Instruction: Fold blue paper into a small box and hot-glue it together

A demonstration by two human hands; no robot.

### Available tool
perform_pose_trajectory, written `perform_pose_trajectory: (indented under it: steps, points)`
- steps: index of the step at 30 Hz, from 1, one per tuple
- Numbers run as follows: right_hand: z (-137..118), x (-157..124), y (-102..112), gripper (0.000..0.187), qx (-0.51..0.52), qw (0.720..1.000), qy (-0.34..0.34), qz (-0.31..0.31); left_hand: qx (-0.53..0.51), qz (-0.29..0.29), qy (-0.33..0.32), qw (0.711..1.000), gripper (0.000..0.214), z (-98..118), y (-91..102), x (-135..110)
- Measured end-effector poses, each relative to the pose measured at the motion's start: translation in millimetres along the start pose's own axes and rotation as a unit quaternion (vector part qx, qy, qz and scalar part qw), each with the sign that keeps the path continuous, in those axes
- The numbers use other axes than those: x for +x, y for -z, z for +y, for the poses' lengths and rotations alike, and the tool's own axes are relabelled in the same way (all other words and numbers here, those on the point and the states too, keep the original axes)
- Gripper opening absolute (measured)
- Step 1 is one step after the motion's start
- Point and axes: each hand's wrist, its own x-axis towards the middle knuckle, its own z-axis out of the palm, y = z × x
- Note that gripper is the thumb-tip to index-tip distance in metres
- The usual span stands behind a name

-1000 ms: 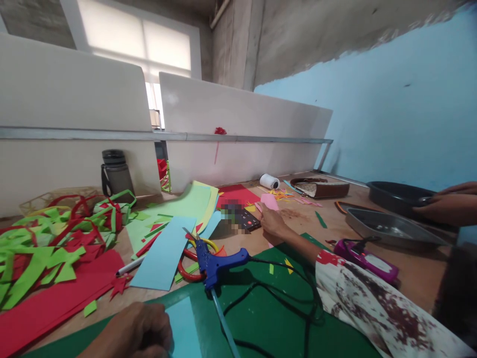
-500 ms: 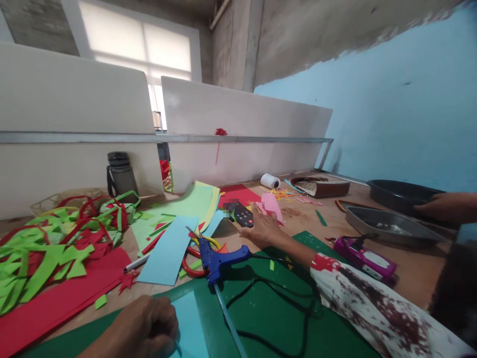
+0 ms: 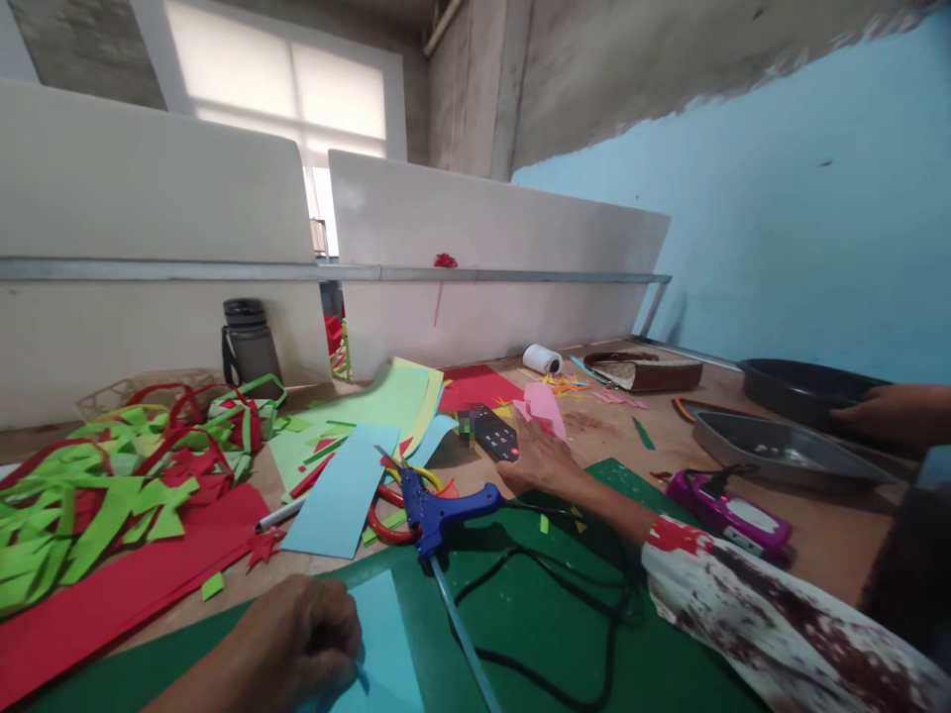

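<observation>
My left hand [image 3: 316, 634] is closed above a light blue paper sheet [image 3: 393, 634] on the green cutting mat [image 3: 550, 594]. A thin blue sliver shows by its fingertips; what it pinches is too small to make out. Stretched forward, my right hand [image 3: 542, 458] has its thumb and fingers around the near end of a black remote control [image 3: 493, 432] with pale buttons and a red one. Between my hands lies a blue glue gun [image 3: 446, 513] with a long blue glue stick [image 3: 467, 634] in its back. Scissors [image 3: 392, 530] with red and yellow handles lie partly under it.
Green and red paper strips [image 3: 111, 515] pile up at left, near a dark bottle [image 3: 250, 347]. A black cord [image 3: 539, 555] loops over the mat. At right are a purple power strip [image 3: 732, 515], a grey tray [image 3: 780, 446] and another person's hand [image 3: 898, 414] on a black pan [image 3: 802, 391].
The remote control has shifted slightly toward me and turned, with more of its face showing. My right hand has drawn back a little with it. My left hand stays almost in place.
</observation>
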Motion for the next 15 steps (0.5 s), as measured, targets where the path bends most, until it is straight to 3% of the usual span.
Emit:
perform_pose_trajectory:
  steps: [6,10,12,15]
  points:
    - [-5,-28,7,0.099,-0.008,0.999,0.037,-0.035,0.003,0.007,-0.001,1.0,0.014,3,0.6,0]
    - [-4,-30,12,0.098,0.005,0.996,0.076,-0.049,0.021,0.004,0.006,1.0,0.014,5,2.2,-1]
    - [1,-27,23,0.097,0.017,0.995,0.088,-0.041,0.022,0.0,0.013,1.0,0.015,8,4.4,-4]
    - [4,-29,51,0.085,0.024,0.998,0.063,0.02,0.018,-0.001,0.02,1.0,0.017,12,8.3,-10]
